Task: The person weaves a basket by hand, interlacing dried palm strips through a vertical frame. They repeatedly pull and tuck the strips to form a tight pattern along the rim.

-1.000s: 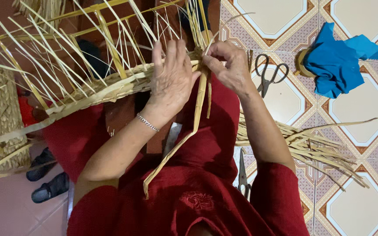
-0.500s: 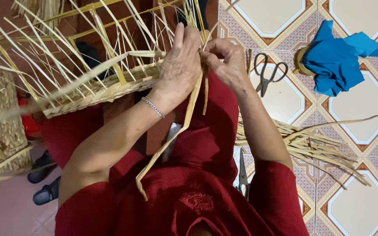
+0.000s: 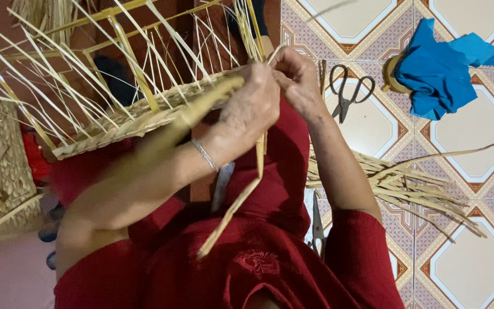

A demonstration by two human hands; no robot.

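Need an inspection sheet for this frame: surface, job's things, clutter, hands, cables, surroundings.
Surface: patterned tile floor, partly covered by work material.
Job's things: half-woven basket with upright stakes on a frame; a flat straw strip hangs from the hands over the red lap.
Clutter: scissors, blue cloth over a tape roll, loose straw bundle, second scissors beside the lap.
Hands: left hand and right hand both pinch the strip at the basket rim.
Cables: nothing seen.
Surroundings: woven piece at left, blurred.
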